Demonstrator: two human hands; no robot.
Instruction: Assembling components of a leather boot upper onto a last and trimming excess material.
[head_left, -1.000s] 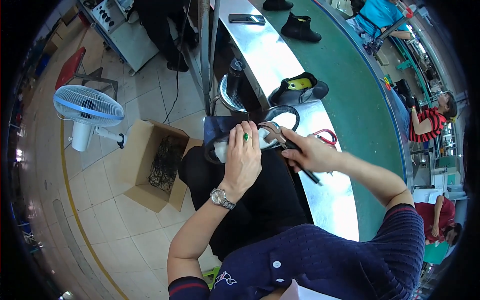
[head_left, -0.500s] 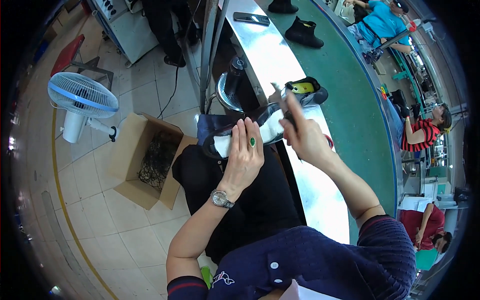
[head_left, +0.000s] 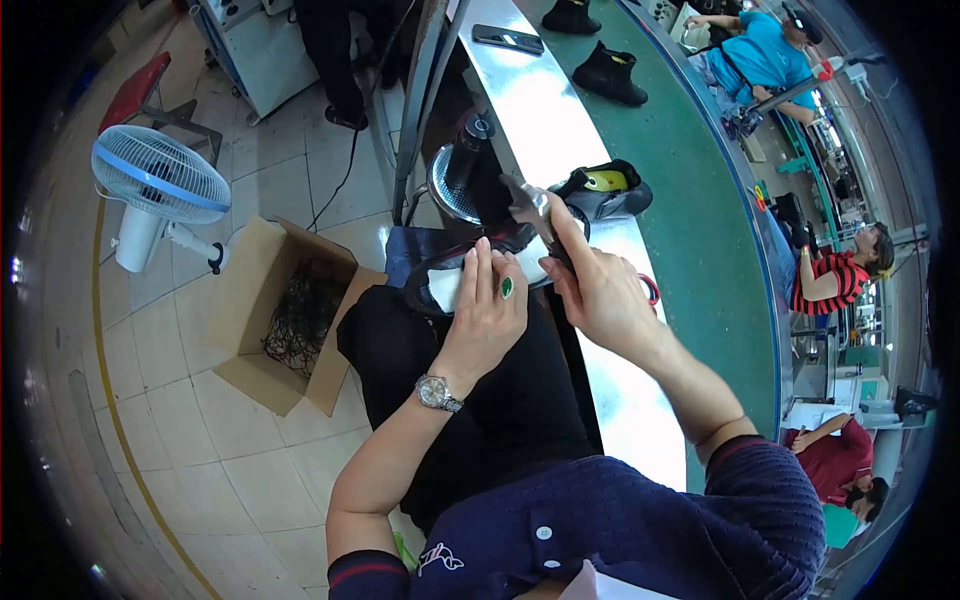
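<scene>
A black shoe-shaped piece with a white bottom [head_left: 444, 290] rests across my lap, its white face up. My left hand [head_left: 490, 300] holds it, fingers laid across the white surface and the thumb hidden. In my right hand [head_left: 600, 295], closed round its dark handle, is a hammer [head_left: 535, 212] with a metal head. The hammer head is raised just beyond the far end of the held shoe. Close beyond my right hand, a dark shoe with a yellow-green insole [head_left: 605, 181] sits on the bench.
A shiny metal bench [head_left: 635, 400] runs along my right, beside a green belt [head_left: 690, 200] carrying dark boots [head_left: 608, 75]. A phone [head_left: 508, 39] lies on the bench. Leftward are an open carton [head_left: 240, 300] of black strands and a fan [head_left: 160, 175]. Other people sit across the belt.
The hammer, blurred before over the far end of the held shoe, has come back left and shows clearly. My right hand has tilted with it; my left hand stays on the shoe.
</scene>
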